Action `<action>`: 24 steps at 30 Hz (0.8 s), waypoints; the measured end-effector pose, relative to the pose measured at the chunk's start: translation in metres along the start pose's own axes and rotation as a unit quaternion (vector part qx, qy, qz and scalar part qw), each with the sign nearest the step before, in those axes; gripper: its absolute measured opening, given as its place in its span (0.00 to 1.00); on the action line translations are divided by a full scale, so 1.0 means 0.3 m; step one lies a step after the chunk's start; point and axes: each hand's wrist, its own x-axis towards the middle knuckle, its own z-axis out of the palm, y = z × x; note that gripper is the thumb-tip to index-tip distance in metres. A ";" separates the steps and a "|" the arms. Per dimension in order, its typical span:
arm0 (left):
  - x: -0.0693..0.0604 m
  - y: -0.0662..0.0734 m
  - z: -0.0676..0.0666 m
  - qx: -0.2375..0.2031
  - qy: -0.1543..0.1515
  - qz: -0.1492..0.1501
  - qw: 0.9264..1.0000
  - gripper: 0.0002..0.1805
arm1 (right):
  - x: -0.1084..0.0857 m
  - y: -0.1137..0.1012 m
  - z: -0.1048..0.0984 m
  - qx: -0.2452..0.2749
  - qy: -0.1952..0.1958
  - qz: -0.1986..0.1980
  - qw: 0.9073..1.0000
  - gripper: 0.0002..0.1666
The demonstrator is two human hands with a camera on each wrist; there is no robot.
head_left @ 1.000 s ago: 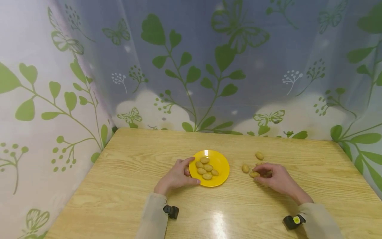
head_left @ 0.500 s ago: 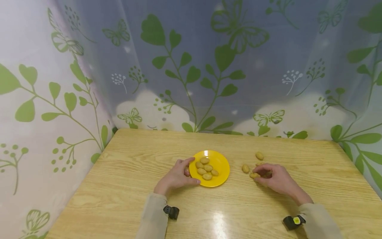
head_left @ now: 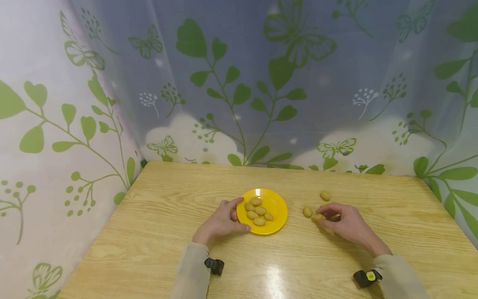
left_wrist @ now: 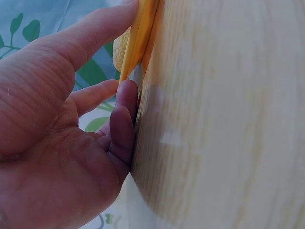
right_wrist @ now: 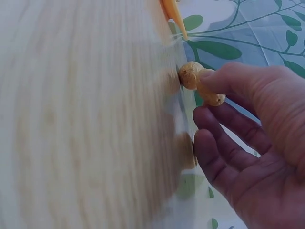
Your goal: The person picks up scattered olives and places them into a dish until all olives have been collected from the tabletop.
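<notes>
My left hand (head_left: 220, 222) grips the left rim of a yellow plate (head_left: 278, 211), thumb at the near edge and a finger at the far edge. In the left wrist view, curled fingertips (left_wrist: 125, 126) sit under the plate's edge. Several small potatoes (head_left: 260, 210) lie on the plate's left half. To the right of the plate, my right hand (head_left: 345, 222) pinches one small potato (right_wrist: 213, 97) between thumb and fingers, just above the table. A second potato (head_left: 307, 211) rests right beside it on the table, and a third potato (head_left: 325, 195) lies farther back.
The wooden table (head_left: 157, 249) ends at a patterned curtain (head_left: 239, 104) along the back and sides. Black wrist cameras are strapped to both sleeves. The right hand hides part of the table under it.
My right hand has closed on the small potato and raised it slightly. Bits of potato seen behind its fingers earlier are now hidden. The left hand and plate have stayed put.
</notes>
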 end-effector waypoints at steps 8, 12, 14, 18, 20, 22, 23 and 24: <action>-0.002 -0.003 0.002 0.001 0.002 0.001 1.000 0.51 | 0.010 -0.020 0.012 -0.001 0.011 -0.016 1.000 0.14; -0.003 -0.005 0.003 -0.003 0.001 0.002 1.000 0.51 | 0.015 -0.037 0.020 0.006 0.013 -0.025 1.000 0.13; -0.003 -0.006 0.004 -0.004 0.002 0.002 1.000 0.52 | 0.018 -0.045 0.025 0.008 0.013 -0.026 1.000 0.13; -0.003 -0.008 0.005 0.001 0.003 0.002 1.000 0.52 | 0.025 -0.061 0.034 0.013 0.012 -0.026 0.999 0.13; -0.002 -0.008 0.004 0.004 0.003 0.002 1.000 0.52 | 0.028 -0.069 0.041 0.020 0.014 -0.032 0.999 0.13; -0.002 -0.006 0.003 0.006 0.002 0.000 1.000 0.52 | 0.033 -0.075 0.051 0.025 0.018 -0.040 0.999 0.13; -0.002 -0.005 0.004 0.005 0.002 -0.001 1.000 0.52 | 0.036 -0.076 0.057 0.029 0.019 -0.043 0.998 0.13; -0.002 -0.005 0.004 0.005 0.002 -0.001 1.000 0.52 | 0.038 -0.079 0.062 0.032 0.019 -0.046 0.998 0.13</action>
